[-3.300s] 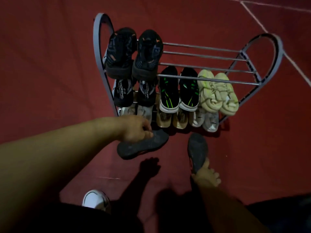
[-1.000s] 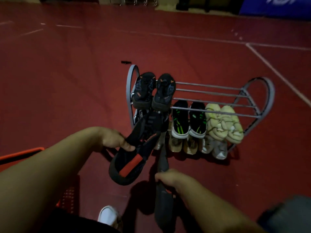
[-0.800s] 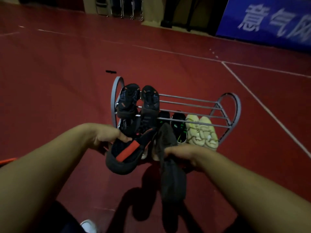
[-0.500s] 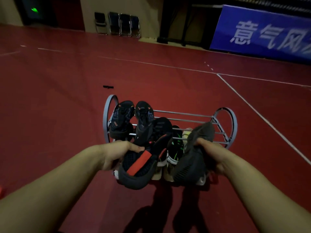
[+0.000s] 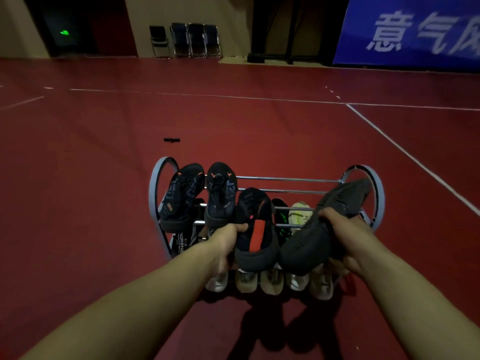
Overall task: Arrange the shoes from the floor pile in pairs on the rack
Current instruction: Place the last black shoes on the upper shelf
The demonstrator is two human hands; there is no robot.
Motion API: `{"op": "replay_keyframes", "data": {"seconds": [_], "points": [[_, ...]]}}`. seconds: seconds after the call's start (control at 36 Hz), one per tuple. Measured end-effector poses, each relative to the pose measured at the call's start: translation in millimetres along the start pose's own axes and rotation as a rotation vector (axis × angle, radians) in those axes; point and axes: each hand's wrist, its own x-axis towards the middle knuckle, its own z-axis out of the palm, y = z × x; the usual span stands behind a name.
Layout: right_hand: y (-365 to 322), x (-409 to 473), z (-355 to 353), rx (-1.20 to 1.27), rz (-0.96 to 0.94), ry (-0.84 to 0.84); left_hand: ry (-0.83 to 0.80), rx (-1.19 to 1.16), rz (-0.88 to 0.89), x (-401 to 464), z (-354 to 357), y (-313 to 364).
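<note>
Both your arms are out in front, each hand closed around a shoe.

Your left hand (image 5: 225,242) grips the black sneaker with the red stripe (image 5: 255,231) at its side, thumb hooked over the top edge, forearm bare and reaching in from lower left. Your right hand (image 5: 346,236) clamps the dark knit sneaker (image 5: 322,227) around its middle, fingers (image 5: 327,213) curled over the top, wrist slightly bent, forearm angling in from lower right. Both hands sit level.

Blue banner (image 5: 405,32) on far wall: large white Chinese characters, "意气" legible, a third cut off by the frame edge. Black slide (image 5: 181,241) on rack's lower tier: white lettering "FLORENC", rest hidden. Green exit sign (image 5: 64,32) in dark doorway, wording unreadable.
</note>
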Motion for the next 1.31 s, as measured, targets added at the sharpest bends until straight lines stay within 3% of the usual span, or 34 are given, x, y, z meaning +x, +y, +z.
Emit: {"op": "replay_keyframes", "data": {"seconds": [0.11,0.22,0.31,0.39,0.47,0.56,0.67,0.75,0.81,0.89,0.94,1.06,1.17,1.31], "points": [[7.4,10.0,2.8,0.013,0.011,-0.040,0.021,-0.072,0.023,7.0,-2.1,-7.2],[6.3,22.4,7.5,-0.105,-0.191,0.048,0.078,-0.045,0.051,15.2,-14.1,-15.3],[3.9,28.2,16.8,-0.369,-0.361,-0.008,0.060,-0.049,0.054,17.7,-16.7,-15.1],[15.0,32.1,30.1,-0.832,-0.489,-0.086,0.002,-0.073,0.047,17.9,-13.6,-13.4],[28.7,33.8,36.2,-1.113,-0.423,-0.145,-0.032,-0.069,0.052,17.5,-8.5,-13.1],[37.4,39.9,33.2,-0.987,-0.349,-0.205,-0.059,-0.091,0.071,13.2,-4.4,-13.7],[38.2,40.8,30.2,-0.748,-0.277,-0.156,-0.087,-0.104,0.104,15.3,-4.1,-16.1],[37.4,42.7,32.5,-0.604,-0.183,0.117,-0.093,-0.113,0.140,10.2,1.6,-13.9],[27.7,29.2,35.9,-0.441,-0.101,0.186,-0.077,-0.107,0.192,5.3,8.0,-9.5],[10.4,-13.2,46.7,-0.215,0.187,-0.154,-0.022,-0.036,0.302,6.9,17.3,0.0],[9.5,-32.5,45.5,-0.160,0.267,-0.303,0.015,-0.013,0.349,7.8,23.7,7.1],[1.2,-55.9,34.3,-0.057,0.177,-0.306,0.008,-0.040,0.358,12.3,41.2,10.5],[-3.6,-63.3,24.8,0.101,0.059,-0.192,-0.154,-0.249,0.228,23.5,62.6,4.4],[-12.4,-62.6,6.0,0.481,0.156,-0.064,0.099,-0.228,0.148,51.4,78.4,2.7]]}}
